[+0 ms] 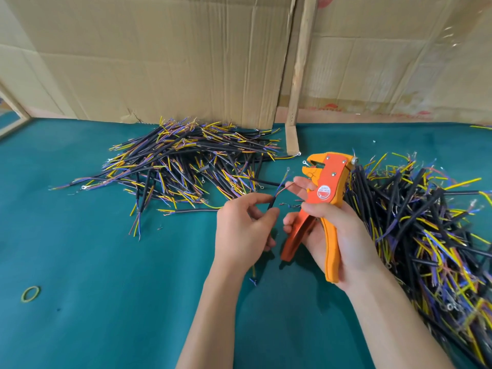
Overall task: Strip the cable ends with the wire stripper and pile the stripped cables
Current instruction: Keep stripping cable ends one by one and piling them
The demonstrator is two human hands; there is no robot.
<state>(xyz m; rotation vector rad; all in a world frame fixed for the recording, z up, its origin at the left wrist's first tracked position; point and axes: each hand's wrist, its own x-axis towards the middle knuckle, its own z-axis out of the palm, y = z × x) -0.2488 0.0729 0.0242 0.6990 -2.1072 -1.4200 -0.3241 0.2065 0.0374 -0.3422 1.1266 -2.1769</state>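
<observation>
From the head camera, looking down over the green table, the person's left hand pinches a short black cable between thumb and fingers, low on its sheath. The cable's long axis tilts up and to the right, so its fanned coloured cores point toward the wire stripper. The right hand is wrapped round the stripper's orange and yellow handles, which stand apart, with the tool upright and its head at the top, mouth turned left toward the cable. The core tips sit just beside the right hand's fingertips, below the mouth and not in it. To my eye the next move turns on that small offset: the cable end must rise and go rightward into the mouth, and the left hand is the one placed to feed it. A heap of cables lies on the far left; a larger heap lies on the right, close against the right hand. A rubber band lies near the left edge.
</observation>
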